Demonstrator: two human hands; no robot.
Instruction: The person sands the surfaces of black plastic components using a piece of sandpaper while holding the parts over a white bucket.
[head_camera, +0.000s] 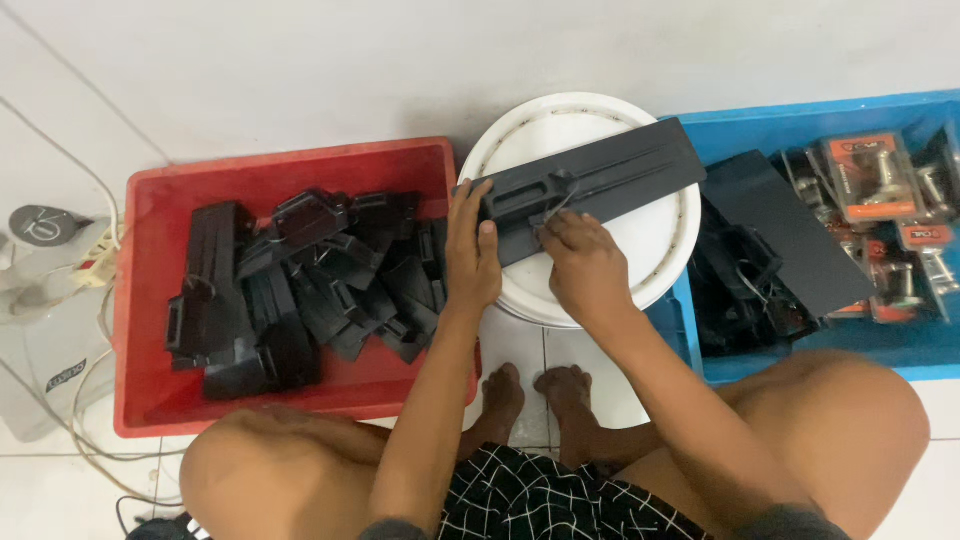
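Observation:
A long flat black plastic part (600, 180) lies across the top of an upturned white bucket (655, 240). My left hand (470, 250) grips its near-left end, thumb on top. My right hand (585, 262) presses on the part's lower edge with fingertips pinching a thin wire clip at its middle. Both forearms reach forward from between my knees.
A red bin (150, 300) at left holds several similar black plastic parts (310, 280). A blue bin (900, 350) at right holds black parts and orange-backed blister packs (870, 175). A white device with cables (45, 260) sits far left. My bare feet rest on white tiles.

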